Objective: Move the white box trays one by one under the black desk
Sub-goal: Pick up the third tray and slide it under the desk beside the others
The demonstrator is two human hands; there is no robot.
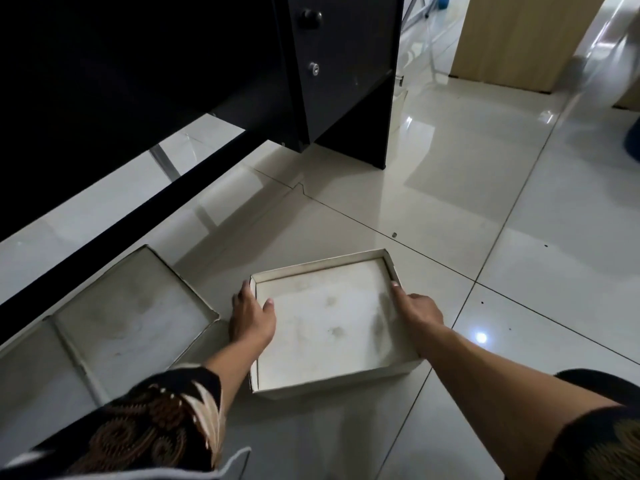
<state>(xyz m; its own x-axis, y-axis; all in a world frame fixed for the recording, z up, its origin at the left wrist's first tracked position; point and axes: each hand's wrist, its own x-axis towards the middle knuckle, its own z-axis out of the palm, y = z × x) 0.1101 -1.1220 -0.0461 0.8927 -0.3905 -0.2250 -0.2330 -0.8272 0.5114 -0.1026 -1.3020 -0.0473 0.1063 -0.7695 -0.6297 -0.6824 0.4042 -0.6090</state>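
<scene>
A shallow white box tray (329,327) lies on the tiled floor in front of me, empty and faintly stained. My left hand (251,318) grips its left wall, thumb inside the tray. My right hand (417,311) grips its right wall near the far corner. Two more white trays rest side by side at the left, one (135,306) partly beneath the black desk's front edge, the other (38,368) at the frame's left border. The black desk (138,81) fills the upper left.
The desk's drawer unit (341,60), with a knob and a lock, stands on the floor at top centre. A wooden cabinet (512,39) stands at the back right. Glossy tile floor (485,202) stretches to the right. A metal leg (166,161) shows under the desk.
</scene>
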